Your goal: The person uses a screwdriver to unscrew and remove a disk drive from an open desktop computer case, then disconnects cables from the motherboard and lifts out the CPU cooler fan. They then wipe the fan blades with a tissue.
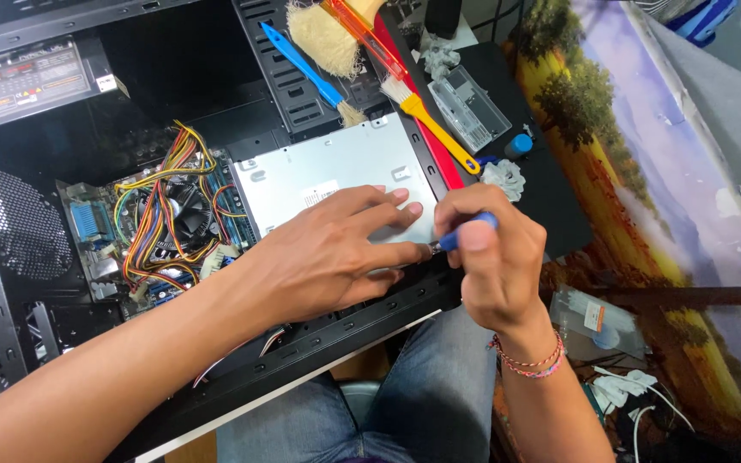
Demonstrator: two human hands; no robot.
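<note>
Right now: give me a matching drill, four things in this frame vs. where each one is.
Things:
1. screwdriver
2. left hand
3. yellow-handled brush
4. clear plastic box

Places:
A. flat on the silver drive cage
B. on the black mat, right of the case
C. gripped in the right hand
D. lying across the red strip at the case edge

Pairs: 1-C, 2-A, 3-D, 4-B
</note>
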